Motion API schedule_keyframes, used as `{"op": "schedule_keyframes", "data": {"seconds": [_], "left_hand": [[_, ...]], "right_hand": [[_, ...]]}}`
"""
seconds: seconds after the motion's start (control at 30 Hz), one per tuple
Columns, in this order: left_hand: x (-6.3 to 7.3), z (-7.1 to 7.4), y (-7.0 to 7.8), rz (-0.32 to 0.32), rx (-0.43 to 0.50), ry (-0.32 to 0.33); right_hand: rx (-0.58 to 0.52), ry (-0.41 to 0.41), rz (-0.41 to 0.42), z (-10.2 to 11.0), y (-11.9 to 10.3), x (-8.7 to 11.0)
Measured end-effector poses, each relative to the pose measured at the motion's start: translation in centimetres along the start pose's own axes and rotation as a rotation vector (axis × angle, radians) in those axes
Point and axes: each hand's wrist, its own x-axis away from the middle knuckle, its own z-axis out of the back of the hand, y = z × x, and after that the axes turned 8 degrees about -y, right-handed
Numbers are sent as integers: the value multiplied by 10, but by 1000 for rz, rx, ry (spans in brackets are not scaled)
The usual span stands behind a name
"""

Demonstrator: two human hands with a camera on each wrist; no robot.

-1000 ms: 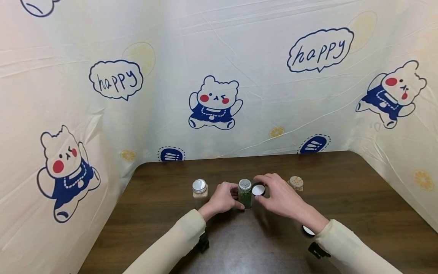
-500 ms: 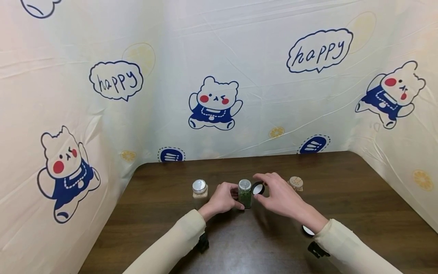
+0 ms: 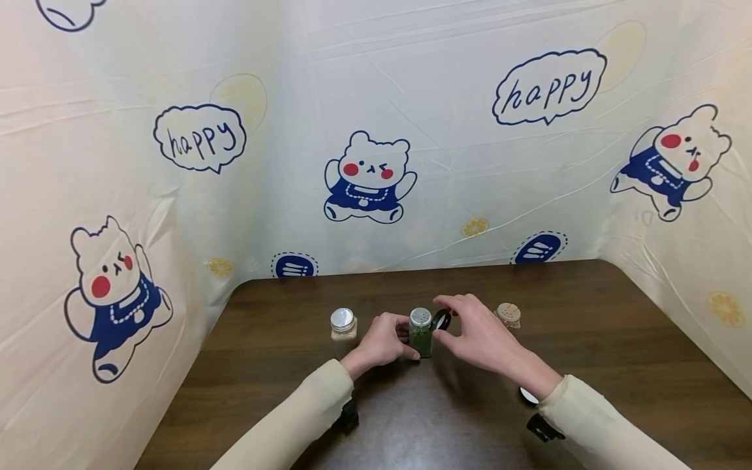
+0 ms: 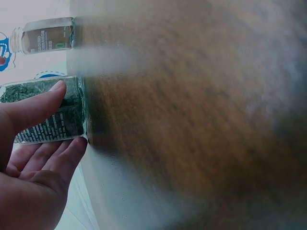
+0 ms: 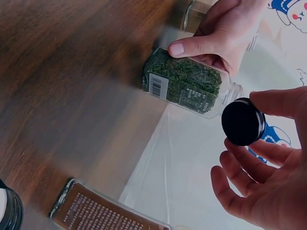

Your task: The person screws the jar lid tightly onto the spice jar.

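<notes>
A square glass spice jar [image 3: 420,339] of dried green herbs stands upright on the table, a perforated shaker top on it. My left hand [image 3: 383,341] grips it from the left, thumb on the near side low down, as the left wrist view also shows on the jar [image 4: 72,105]. To the right of its top, my right hand [image 3: 482,334] pinches a black lid [image 3: 441,320] with a white inside. The lid is tilted almost on edge; in the right wrist view the black lid [image 5: 241,122] hides part of the jar's neck.
Left of my left hand stands a jar [image 3: 343,326] with a silvery top and pale contents. Behind my right hand is another jar [image 3: 508,314] with a perforated top, partly hidden. A second black lid [image 3: 529,395] lies near my right wrist on the brown table [image 3: 282,391].
The black lid has turned in my right fingers from facing up to nearly on edge. My right hand has shifted very slightly left; the left hand and the herb jar stay still.
</notes>
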Motion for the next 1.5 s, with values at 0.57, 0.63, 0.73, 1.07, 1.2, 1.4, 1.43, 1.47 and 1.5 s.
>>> {"op": "schedule_keyframes", "data": {"seconds": [0.57,0.63,0.73,1.07,1.2,1.4,1.43,1.47,1.5], "left_hand": [[0,1,0,21,-28,-5],[0,0,0,20,-27,-5],[-1,0,0,21,-21,-8],[-1,0,-1,23,-25,-6],[-1,0,-1,23,-30,-7],[-1,0,-1,19,-26,-4],[-1,0,-1,19,-23,-4],[-1,1,-1,19,-23,-5],[-1,1,-1,18,-22,-6]], "right_hand": [[-25,42,16,-5,-4,-4],[-31,46,22,-6,-3,-4],[-45,46,26,-7,-3,-4],[-87,55,49,-12,-3,-9],[-95,49,42,-12,-5,-10],[-112,41,35,-13,-6,-11],[-114,39,35,-13,-6,-11],[-116,38,36,-13,-6,-11],[-118,36,37,-14,-6,-11]]}}
